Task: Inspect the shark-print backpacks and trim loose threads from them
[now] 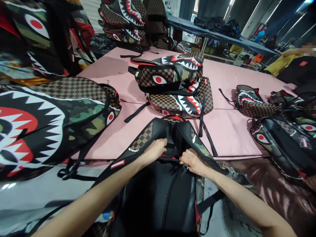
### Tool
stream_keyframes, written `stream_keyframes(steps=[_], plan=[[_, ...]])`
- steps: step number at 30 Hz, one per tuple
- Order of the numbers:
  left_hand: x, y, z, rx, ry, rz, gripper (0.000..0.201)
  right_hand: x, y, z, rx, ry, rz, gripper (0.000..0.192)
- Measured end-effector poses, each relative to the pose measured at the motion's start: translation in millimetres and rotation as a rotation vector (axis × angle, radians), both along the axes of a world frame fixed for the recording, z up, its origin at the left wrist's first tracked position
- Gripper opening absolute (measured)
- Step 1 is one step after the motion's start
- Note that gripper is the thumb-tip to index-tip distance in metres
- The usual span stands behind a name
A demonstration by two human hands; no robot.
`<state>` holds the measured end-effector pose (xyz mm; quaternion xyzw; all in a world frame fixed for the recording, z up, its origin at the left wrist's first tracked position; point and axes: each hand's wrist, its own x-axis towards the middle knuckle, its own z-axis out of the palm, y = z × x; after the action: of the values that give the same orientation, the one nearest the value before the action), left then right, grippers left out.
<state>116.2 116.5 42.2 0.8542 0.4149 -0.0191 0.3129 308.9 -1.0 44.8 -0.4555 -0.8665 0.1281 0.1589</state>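
— What have you got your hands on?

— A black backpack (158,194), standing upright right in front of me at the near edge of the pink table (229,131); its mesh back panel faces me and the top is pulled open. My left hand (154,150) is closed on the left edge of the opening, fingers curled over the rim; my right hand (194,162) is pinched shut on the right edge, close to the red zip line; there is a ring on one finger.

— And the things around it?

— Just beyond the open top lies a stack of two shark-mouth backpacks (176,87), one on the other, checkered brown with camouflage, straps trailing toward me; to my left a big shark-mouth bag (49,125) lies on its side, half over the table edge; to my right several more bags (281,131) lie crowded together; at the far left corner another pile (130,19) rises against the wall.

— Anyone else about?

— A person in a yellow sleeve (283,62) at the far right, well apart from me; I cannot tell what they are handling.
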Motion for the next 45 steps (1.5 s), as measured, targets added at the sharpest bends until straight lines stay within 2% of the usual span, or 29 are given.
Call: stream_keyframes(steps=[3, 6, 8, 10, 12, 14, 18, 20, 22, 24, 26, 29, 32, 38, 45], plan=[[1.4, -5.0, -3.3, 0.079, 0.001, -0.098, 0.02, 2.0, 1.2, -8.0, -0.009, 0.033, 0.009, 0.029], [16.4, 7.8, -1.4, 0.188, -0.034, -0.372, 0.028, 0.8, 5.1, -7.4, -0.003, 0.007, 0.028, 0.029], [29.8, 17.7, -0.3, 0.233, -0.046, -0.577, 0.024, 0.3, 8.4, -4.3, 0.001, -0.024, 0.042, 0.028], [41.4, 23.4, -1.7, 0.221, -0.041, -0.65, 0.014, 0.5, 11.2, -1.5, 0.002, -0.046, 0.048, 0.027], [48.0, 24.6, -5.7, 0.199, -0.036, -0.608, 0.007, 1.5, 13.1, -0.2, -0.007, -0.053, 0.053, 0.027], [48.0, 23.2, -10.0, 0.19, -0.034, -0.522, 0.01, 3.0, 14.7, -0.3, -0.03, -0.048, 0.045, 0.026], [34.8, 19.6, -13.4, 0.157, -0.027, -0.25, 0.017, 7.2, 24.2, -1.0, -0.103, 0.022, 0.004, 0.014], [27.9, 16.8, -13.0, 0.114, -0.006, -0.112, 0.017, 9.1, 35.9, 2.3, -0.117, 0.12, 0.004, 0.024], [23.6, 12.1, -12.6, 0.073, 0.024, 0.013, 0.015, 9.6, 51.9, 10.4, -0.113, 0.197, -0.072, 0.034], [21.6, 6.2, -12.4, 0.054, 0.041, 0.121, 0.013, 7.7, 69.1, 23.2, -0.13, 0.12, -0.228, 0.031], [20.5, 1.1, -12.0, 0.05, 0.04, 0.198, 0.014, 3.1, 83.1, 37.0, -0.172, -0.122, -0.332, 0.022], [18.9, -2.2, -10.9, 0.035, 0.025, 0.253, 0.016, -6.3, 94.4, 49.0, -0.167, -0.441, -0.259, 0.031], [17.0, -1.5, -10.2, 0.021, 0.01, 0.269, 0.017, -13.6, 99.9, 44.9, -0.128, -0.546, -0.117, 0.022], [15.2, -1.2, -11.3, 0.019, 0.002, 0.285, 0.017, -19.7, 115.5, 23.4, -0.115, -0.526, 0.039, 0.018], [13.8, 0.0, -10.1, 0.033, 0.004, 0.272, 0.017, -17.1, 120.8, 17.9, -0.135, -0.454, 0.079, 0.015]])
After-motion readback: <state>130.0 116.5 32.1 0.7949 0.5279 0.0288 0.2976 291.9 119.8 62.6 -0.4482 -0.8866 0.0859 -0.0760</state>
